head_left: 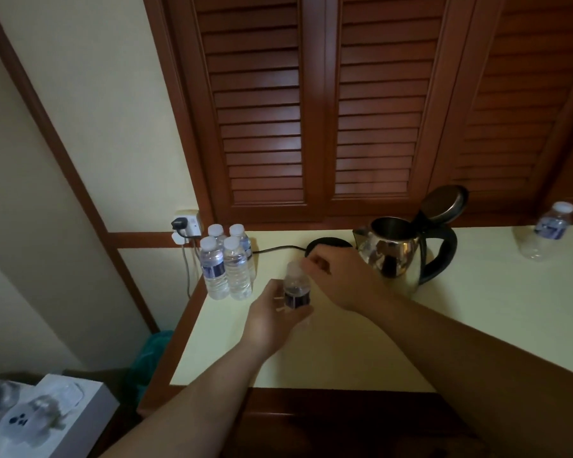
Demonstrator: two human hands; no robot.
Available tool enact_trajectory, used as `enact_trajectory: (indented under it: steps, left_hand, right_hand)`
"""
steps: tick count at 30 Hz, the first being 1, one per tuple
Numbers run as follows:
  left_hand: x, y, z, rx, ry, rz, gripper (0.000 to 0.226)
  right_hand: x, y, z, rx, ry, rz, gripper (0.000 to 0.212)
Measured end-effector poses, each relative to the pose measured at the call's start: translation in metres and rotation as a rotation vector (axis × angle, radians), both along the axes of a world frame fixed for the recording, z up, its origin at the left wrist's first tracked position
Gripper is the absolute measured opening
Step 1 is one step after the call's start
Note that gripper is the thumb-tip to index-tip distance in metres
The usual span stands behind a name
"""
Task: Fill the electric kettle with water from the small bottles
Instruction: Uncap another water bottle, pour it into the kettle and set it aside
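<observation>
While left hand [272, 314] grips bottle [295, 289], right hand [339, 276] pinches its cap

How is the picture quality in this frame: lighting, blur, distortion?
Head view: dim, warm light; wide-angle bending splays the shutters; the right hand and the held bottle are motion-blurred at the cap; the kettle shows mirror reflections; the far bottle is soft.

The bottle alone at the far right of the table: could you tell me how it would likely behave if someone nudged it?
The lone bottle looks mostly empty, so it is probably very light and would slide or tip easily. Its thin clear plastic would likely dent under a squeeze. If knocked over, its round body could roll across the table.
</observation>
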State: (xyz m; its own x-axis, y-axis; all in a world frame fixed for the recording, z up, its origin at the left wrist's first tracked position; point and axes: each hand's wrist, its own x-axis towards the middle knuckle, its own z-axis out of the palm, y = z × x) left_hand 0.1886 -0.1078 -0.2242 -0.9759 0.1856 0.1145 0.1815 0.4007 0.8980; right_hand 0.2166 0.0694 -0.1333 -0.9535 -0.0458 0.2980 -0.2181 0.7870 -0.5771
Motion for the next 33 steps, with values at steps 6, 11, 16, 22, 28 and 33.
enact_trajectory:
  steps: [6, 11, 16, 22, 28, 33]
  left_hand:
    - [-0.008, 0.002, -0.001, -0.034, 0.0, -0.065, 0.05]
    - [-0.016, -0.003, -0.001, -0.057, 0.005, -0.09, 0.057]
    - [-0.015, -0.003, 0.002, -0.064, -0.001, -0.154, 0.051]
    - [-0.017, -0.003, 0.002, -0.066, 0.001, -0.2, 0.045]
    - [-0.018, -0.002, 0.001, -0.041, -0.007, -0.196, 0.064]
    - [-0.015, -0.003, 0.002, -0.062, -0.007, -0.187, 0.046]
  right_hand:
    - [-0.009, -0.011, 0.028, 0.255, -0.098, -0.032, 0.044]
    - [-0.015, -0.021, 0.039, 0.329, -0.129, -0.021, 0.041]
    - [-0.02, -0.015, 0.047, 0.377, -0.182, 0.091, 0.038]
    - [-0.024, -0.005, 0.055, 0.464, -0.253, 0.236, 0.019]
    - [-0.028, -0.011, 0.051, 0.457, -0.171, 0.136, 0.049]
    - [-0.028, -0.006, 0.06, 0.424, -0.239, 0.284, 0.022]
